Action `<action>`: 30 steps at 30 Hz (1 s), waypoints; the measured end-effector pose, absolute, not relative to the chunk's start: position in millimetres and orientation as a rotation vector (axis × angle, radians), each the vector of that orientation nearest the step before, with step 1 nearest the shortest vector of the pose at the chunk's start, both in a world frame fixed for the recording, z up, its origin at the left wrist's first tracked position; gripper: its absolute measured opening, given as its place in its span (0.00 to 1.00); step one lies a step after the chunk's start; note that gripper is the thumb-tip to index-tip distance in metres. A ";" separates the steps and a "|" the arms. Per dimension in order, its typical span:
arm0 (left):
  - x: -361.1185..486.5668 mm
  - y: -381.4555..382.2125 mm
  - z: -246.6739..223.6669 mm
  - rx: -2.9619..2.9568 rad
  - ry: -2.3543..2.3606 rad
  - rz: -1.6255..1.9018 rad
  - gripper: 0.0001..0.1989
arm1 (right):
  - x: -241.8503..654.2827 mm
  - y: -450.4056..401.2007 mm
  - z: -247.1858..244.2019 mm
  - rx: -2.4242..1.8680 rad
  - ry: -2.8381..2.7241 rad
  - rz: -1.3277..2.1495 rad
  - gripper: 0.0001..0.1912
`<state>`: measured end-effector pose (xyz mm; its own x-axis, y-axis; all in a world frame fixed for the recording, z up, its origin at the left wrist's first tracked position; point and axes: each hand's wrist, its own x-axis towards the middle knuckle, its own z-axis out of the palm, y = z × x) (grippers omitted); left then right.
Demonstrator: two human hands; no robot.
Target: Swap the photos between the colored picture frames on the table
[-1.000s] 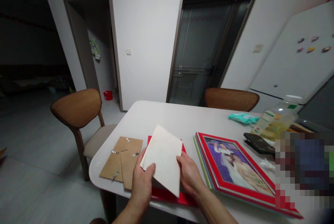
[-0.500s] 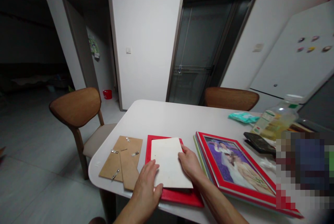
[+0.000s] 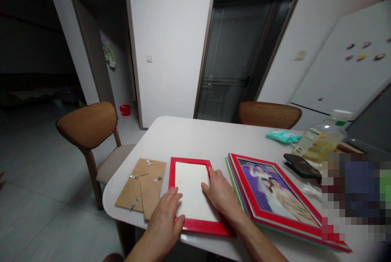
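Note:
A red picture frame (image 3: 203,226) lies on the table in front of me, with a white backing sheet (image 3: 191,188) sitting inside its rim. My left hand (image 3: 166,217) grips the frame's lower left side, thumb over the bottom edge and fingers along the left edge. My right hand (image 3: 220,190) is closed over the right edge, its thumb reaching onto the white sheet. Left of the frame is a brown backboard (image 3: 132,188) with metal clips, partly under a brown stand leg (image 3: 149,197). To the right, a red-framed wedding photo (image 3: 277,197) lies on top of other frames.
The white table (image 3: 195,133) has a rounded left corner. At its right stand a bottle of yellowish liquid (image 3: 320,139), a teal packet (image 3: 283,136) and a dark object (image 3: 301,166). Wooden chairs stand at the left (image 3: 88,125) and far side (image 3: 269,114).
The white sheet has dropped from lying askew over the frame to lying within its rim. My left hand shifted slightly left onto the frame; my right thumb moved over the sheet.

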<state>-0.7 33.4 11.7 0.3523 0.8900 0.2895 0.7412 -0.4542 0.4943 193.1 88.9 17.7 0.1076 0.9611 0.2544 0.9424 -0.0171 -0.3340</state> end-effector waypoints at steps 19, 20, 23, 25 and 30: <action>-142.1 34.1 -4.9 2.287 1.719 0.817 0.19 | 51.8 57.5 28.6 -1.342 -2.167 0.511 0.26; -142.4 33.9 -0.2 2.269 1.705 0.867 0.18 | 55.7 56.9 32.1 -1.295 -2.113 0.544 0.27; -130.5 31.9 18.2 2.252 1.674 1.024 0.18 | 74.9 51.5 50.2 -1.203 -2.005 0.581 0.27; -112.0 30.3 30.6 2.295 1.628 1.045 0.18 | 94.5 46.0 61.9 -1.198 -1.987 0.578 0.25; -48.1 31.6 40.8 2.401 1.407 0.933 0.18 | 156.2 33.8 59.6 -1.397 -1.951 0.564 0.22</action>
